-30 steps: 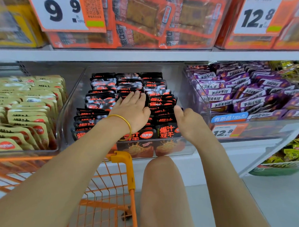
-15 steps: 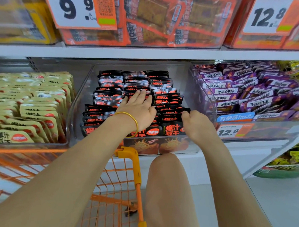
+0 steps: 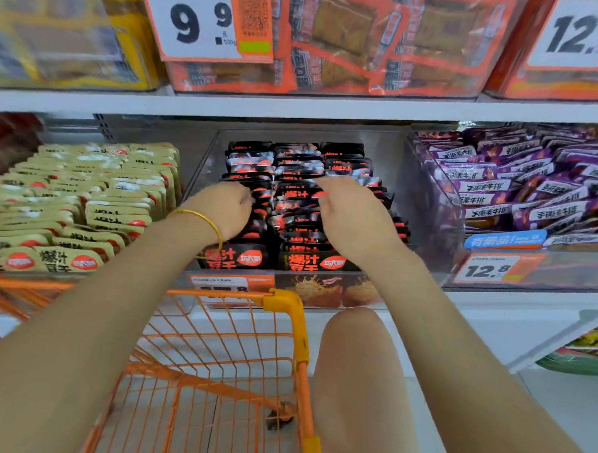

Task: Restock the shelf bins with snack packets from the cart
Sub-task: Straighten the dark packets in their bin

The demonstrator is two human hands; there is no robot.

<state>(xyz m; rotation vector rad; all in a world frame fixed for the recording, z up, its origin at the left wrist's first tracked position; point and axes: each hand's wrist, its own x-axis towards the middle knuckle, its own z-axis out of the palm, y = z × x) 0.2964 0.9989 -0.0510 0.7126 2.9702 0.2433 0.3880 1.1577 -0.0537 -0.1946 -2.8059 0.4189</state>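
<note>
The black packets (image 3: 308,261) stand in rows in the clear middle bin (image 3: 207,160) on the lower shelf (image 3: 513,304). The left grip (image 3: 223,209), a gold bangle (image 3: 202,218) at its wrist, rests on them with fingers curled under. The right grip (image 3: 349,218) hooks its fingertips over packet tops. Whether either holds a packet, I cannot tell. Tan packets (image 3: 86,189) fill the bin to the left and purple packets (image 3: 498,187) the one to the right. The orange cart (image 3: 289,304) stands just below.
</note>
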